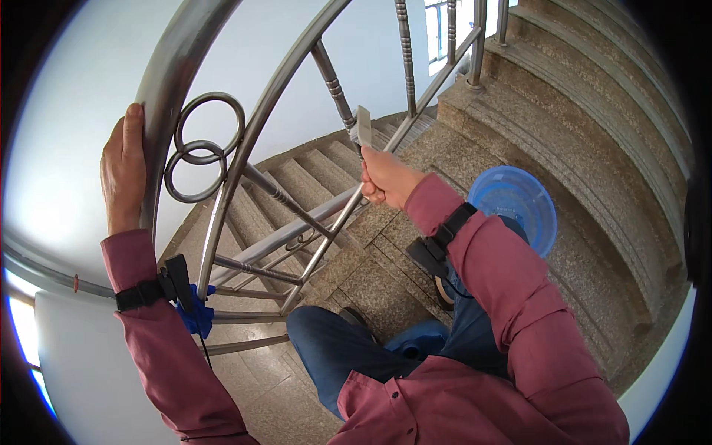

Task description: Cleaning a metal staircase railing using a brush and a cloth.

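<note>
My left hand [124, 169] is wrapped around the polished steel handrail [167, 81] of a stair railing, gripping it from the left side. My right hand [386, 178] is closed on the handle of a small brush [361, 126], whose pale head is pressed against a turned steel baluster [335, 85]. Both forearms wear dark red sleeves with black wrist straps. Two steel rings [202, 148] decorate the railing just right of my left hand.
A blue plastic bucket [515, 204] stands on a granite step to my right. Speckled stone stairs [593, 133] rise at the upper right and descend behind the railing. A blue cloth [196, 315] hangs near my left wrist. My jeans-clad knees fill the bottom middle.
</note>
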Demonstrator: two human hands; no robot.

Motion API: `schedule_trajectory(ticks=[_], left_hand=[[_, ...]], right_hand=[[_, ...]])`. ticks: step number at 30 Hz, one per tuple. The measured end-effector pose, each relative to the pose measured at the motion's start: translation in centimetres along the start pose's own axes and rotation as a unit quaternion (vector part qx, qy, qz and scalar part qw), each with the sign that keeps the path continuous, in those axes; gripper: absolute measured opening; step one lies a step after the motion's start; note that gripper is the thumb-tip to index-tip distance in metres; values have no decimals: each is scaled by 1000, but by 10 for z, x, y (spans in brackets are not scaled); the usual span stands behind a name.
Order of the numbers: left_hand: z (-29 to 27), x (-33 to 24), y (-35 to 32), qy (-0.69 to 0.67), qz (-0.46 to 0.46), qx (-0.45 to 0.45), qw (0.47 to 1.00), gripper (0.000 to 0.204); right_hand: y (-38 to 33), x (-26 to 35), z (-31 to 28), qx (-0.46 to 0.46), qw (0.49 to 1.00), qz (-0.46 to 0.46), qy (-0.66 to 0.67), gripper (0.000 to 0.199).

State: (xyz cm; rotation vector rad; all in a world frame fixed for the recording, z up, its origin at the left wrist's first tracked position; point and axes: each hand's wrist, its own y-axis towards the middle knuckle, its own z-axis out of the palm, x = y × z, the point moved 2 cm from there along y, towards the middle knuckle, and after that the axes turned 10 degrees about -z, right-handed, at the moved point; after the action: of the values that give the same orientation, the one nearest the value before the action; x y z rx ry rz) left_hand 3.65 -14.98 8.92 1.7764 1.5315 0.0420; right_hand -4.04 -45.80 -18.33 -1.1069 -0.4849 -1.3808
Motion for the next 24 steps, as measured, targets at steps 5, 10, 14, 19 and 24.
schedule_trajectory(ticks=[5, 10, 14, 19, 24], left_hand=[[3, 1, 0, -14, 36, -20, 999, 80], [3, -1, 0, -15, 46, -25, 998, 80], [2, 1, 0, -11, 36, -22, 999, 79], [1, 1, 0, -7, 45, -35, 998, 79], [1, -4, -2, -14, 43, -27, 999, 79]], right_hand=[[26, 15, -14, 7, 999, -16, -31, 35], [25, 14, -24, 44, 998, -15, -44, 37], [8, 1, -19, 39, 998, -4, -42, 38], [-4, -6, -11, 42, 998, 8, -42, 40], [17, 10, -12, 35, 999, -1, -13, 41]])
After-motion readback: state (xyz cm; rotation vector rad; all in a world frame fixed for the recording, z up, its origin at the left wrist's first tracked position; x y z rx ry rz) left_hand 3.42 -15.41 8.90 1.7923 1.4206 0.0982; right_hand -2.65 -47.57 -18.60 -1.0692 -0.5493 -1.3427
